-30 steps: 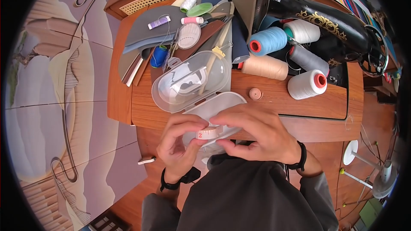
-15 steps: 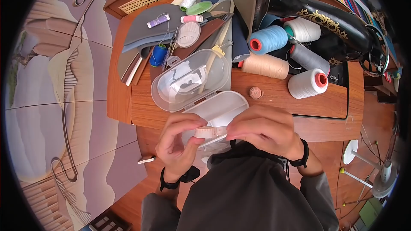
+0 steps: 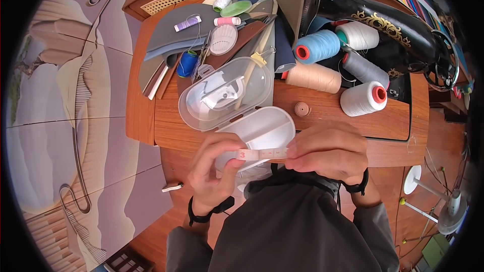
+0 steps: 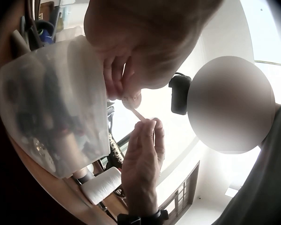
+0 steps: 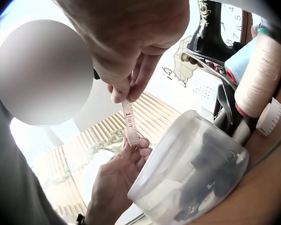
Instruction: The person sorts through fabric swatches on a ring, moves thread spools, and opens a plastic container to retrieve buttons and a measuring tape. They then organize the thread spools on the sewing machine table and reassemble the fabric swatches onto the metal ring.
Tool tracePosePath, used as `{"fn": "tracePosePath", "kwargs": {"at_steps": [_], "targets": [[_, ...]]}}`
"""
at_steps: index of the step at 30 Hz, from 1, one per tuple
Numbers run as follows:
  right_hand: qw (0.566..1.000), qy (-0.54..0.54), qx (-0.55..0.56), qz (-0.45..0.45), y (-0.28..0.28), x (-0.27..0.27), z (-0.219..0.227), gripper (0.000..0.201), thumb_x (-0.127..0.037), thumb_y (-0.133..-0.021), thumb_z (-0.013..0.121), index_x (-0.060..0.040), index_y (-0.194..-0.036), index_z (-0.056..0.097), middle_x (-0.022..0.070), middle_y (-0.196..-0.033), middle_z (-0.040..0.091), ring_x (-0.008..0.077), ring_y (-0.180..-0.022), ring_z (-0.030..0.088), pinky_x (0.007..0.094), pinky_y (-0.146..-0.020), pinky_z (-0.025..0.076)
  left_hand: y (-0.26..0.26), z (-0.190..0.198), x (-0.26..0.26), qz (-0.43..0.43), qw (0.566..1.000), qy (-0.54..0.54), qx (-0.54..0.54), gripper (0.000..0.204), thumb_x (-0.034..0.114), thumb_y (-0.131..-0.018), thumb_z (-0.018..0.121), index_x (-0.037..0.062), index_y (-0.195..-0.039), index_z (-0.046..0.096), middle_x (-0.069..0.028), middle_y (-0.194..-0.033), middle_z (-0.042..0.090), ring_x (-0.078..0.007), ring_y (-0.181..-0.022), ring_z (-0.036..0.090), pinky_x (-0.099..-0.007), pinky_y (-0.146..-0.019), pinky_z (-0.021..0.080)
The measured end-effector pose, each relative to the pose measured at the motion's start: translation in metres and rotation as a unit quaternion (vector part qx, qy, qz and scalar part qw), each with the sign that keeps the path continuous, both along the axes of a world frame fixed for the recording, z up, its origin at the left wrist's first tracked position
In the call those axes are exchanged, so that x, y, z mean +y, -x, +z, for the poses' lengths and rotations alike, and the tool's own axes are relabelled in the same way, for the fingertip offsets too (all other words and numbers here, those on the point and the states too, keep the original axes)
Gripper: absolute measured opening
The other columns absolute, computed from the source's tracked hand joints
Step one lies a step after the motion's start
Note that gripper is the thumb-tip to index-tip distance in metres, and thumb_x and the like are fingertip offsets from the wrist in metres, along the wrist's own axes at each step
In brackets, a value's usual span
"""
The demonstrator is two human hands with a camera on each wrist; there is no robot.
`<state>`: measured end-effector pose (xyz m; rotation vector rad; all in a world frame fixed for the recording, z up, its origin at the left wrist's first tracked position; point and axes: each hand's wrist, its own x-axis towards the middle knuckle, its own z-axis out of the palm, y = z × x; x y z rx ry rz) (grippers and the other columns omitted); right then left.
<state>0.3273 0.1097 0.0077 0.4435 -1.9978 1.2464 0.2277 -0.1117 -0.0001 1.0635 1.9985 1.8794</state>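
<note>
tape measure point(image 3: 262, 154) is pinched by both hands point(image 3: 214, 171) point(image 3: 330, 152) near a divided, open plastic case point(image 3: 252, 124).

Just behind the left hand point(image 3: 207, 181), a black wristband point(image 3: 200, 217) carries a small, dark, blocky piece point(image 3: 225, 204). Behind the right hand point(image 3: 330, 148) sits another black band point(image 3: 361, 183), snug around the wrist. Farther back from each hand, past a stretch of bare forearm, come a grey left sleeve point(image 3: 187, 252) and a grey right sleeve point(image 3: 373, 231). Between them, a dark grey top point(image 3: 277, 226) falls in soft folds, its front edge blacker.
</note>
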Motion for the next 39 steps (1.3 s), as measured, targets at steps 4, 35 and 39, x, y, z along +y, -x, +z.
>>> {"fn": "tracePosePath", "kwargs": {"at_steps": [4,35,39], "targets": [[1.0,-0.018,0.003,0.009,0.01,-0.006,0.008,0.022,-0.006,-0.07,0.082,-0.0061,-0.089,0.073,0.0069,-0.09,0.071,0.0227,-0.077,0.071,0.0313,-0.064,0.057,0.003,0.01,0.007,-0.029,0.993,0.064,0.094,0.026,-0.004,-0.079,0.075,-0.0031,-0.103,0.065,-0.0151,-0.097,0.066,-0.0248,-0.086,0.064,-0.0326,-0.077,0.052],[0.985,-0.162,-0.011,-0.053,0.005,-0.025,-0.005,0.041,-0.005,-0.073,0.07,-0.0068,-0.114,0.07,0.0056,-0.115,0.068,0.0211,-0.094,0.065,0.0316,-0.076,0.057,-0.002,0.006,0.009,-0.015,1.0,-0.009,0.016,0.023,-0.009,-0.079,0.075,-0.0031,-0.101,0.068,-0.0171,-0.096,0.07,-0.0236,-0.084,0.069,-0.0316,-0.075,0.054],[0.983,-0.167,-0.044,-0.061,-0.001,-0.026,0.0,0.039,-0.007,-0.074,0.07,-0.0077,-0.113,0.069,0.0043,-0.113,0.067,0.0206,-0.092,0.065,0.0324,-0.073,0.056,-0.007,0.008,0.011,-0.014,1.0,0.012,-0.004,0.023,-0.009,-0.079,0.075,-0.0033,-0.101,0.068,-0.0165,-0.097,0.07,-0.0242,-0.085,0.069,-0.0319,-0.076,0.054]]}}
